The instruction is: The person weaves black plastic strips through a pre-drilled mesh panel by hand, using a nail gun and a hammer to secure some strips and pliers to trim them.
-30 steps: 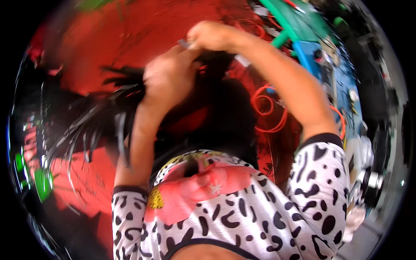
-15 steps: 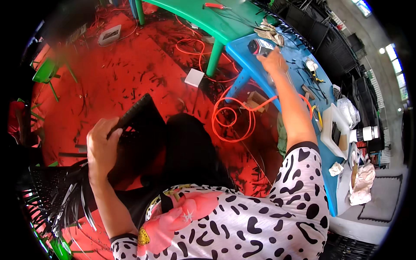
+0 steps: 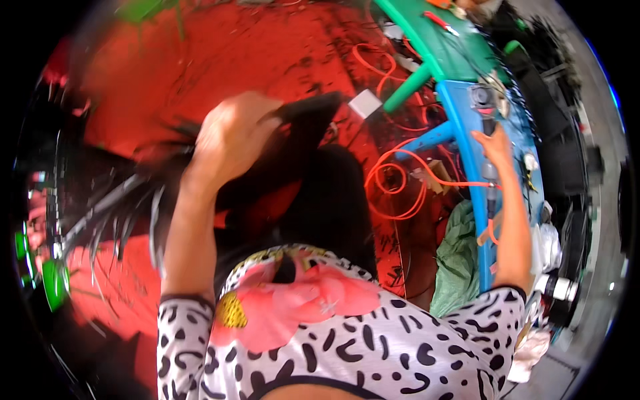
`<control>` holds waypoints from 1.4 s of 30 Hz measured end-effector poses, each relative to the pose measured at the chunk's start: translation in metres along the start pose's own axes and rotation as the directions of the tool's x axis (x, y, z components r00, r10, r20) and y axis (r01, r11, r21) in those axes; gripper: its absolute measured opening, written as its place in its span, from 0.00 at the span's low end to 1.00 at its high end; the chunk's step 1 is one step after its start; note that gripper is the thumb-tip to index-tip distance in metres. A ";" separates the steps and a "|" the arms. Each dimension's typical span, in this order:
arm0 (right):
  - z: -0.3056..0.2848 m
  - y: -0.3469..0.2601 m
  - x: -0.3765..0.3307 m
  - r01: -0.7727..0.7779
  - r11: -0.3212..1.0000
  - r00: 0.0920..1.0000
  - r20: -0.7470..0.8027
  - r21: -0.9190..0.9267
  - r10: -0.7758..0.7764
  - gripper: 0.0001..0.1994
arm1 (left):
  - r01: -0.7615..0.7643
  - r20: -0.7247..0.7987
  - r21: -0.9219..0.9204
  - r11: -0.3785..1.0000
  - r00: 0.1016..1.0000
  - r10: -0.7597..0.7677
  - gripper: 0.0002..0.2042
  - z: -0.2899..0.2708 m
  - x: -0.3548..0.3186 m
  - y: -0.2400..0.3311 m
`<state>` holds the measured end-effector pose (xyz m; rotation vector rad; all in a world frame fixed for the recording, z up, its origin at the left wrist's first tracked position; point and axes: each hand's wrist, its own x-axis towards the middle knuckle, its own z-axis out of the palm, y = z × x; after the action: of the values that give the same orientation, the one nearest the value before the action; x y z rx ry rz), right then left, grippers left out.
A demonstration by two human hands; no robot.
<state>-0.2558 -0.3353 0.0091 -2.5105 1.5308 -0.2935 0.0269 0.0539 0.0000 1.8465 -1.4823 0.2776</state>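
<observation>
My left hand, blurred by motion, is closed around the edge of a black woven piece over my lap. Long loose black strips hang from the piece on the left. On the blue table at the right lies a grey and black hand-held tool with a round head, an orange hose leading from its rear end. Over the tool's body is my right hand, thumb held apart from the fingers. Whether it still touches the tool is hard to see.
The orange hose loops beside the blue table. A green table adjoins it, with a red-handled tool on top. A white box and black scraps lie on the red floor. Green cloth hangs near my right arm.
My view has swung, so the tables sit further right. My left hand has lifted the woven piece up and to the right. My right hand's thumb now stands apart from its fingers.
</observation>
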 end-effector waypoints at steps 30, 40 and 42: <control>-0.067 -0.229 -0.173 -0.076 0.680 0.610 0.573 0.729 -0.547 0.10 | 0.279 0.192 -0.013 0.960 0.943 -0.272 0.11 0.013 0.020 -0.004; -0.075 -0.233 -0.161 -0.056 0.754 0.527 0.661 0.655 -0.534 0.08 | 0.317 0.170 0.040 0.948 0.932 -0.319 0.11 0.009 0.020 0.004; -0.075 -0.240 -0.168 -0.062 0.752 0.554 0.649 0.656 -0.521 0.08 | 0.375 0.212 0.090 0.923 0.898 -0.386 0.11 0.004 0.021 0.005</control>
<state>-0.1463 -0.0814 0.1318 -1.8327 0.5422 0.2832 0.0275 0.0347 0.0117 2.2167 -1.2257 -0.0926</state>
